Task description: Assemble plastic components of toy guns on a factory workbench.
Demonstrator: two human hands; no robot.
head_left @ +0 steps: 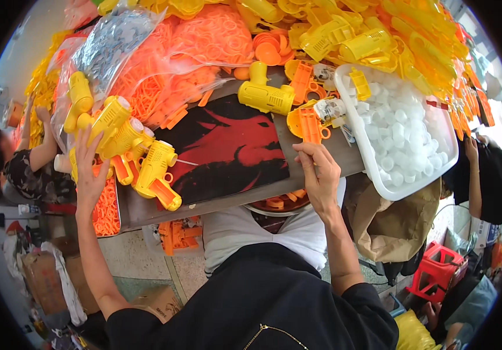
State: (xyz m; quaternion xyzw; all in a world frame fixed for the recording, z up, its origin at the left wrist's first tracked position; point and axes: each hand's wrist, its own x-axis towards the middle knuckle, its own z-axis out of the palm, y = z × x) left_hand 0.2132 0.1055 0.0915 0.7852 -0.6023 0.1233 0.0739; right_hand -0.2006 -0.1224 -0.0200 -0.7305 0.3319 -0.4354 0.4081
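My left hand [91, 175] lies open, fingers spread, against a pile of yellow gun-shaped plastic toys [111, 125] with orange handle parts at the table's left. One of these toys [156, 169], with a thin pin-like piece sticking out, lies at the pile's right end. My right hand [319, 178] is closed in a pinch at the table's front edge; whatever is between its fingertips, if anything, is hidden. Just beyond those fingertips is an orange handle part [310, 123] beside a white mechanism [329, 109]. A yellow gun-shaped housing [265, 96] lies farther back on the dark mat [227, 149].
A white tub [388, 189] of small white caps stands at right. Bags of orange rings [213, 38] and silvery small parts [114, 44] lie at back left. Yellow housings [350, 41] heap up behind. A brown bag [399, 224] hangs below the tub. Other people sit at both sides.
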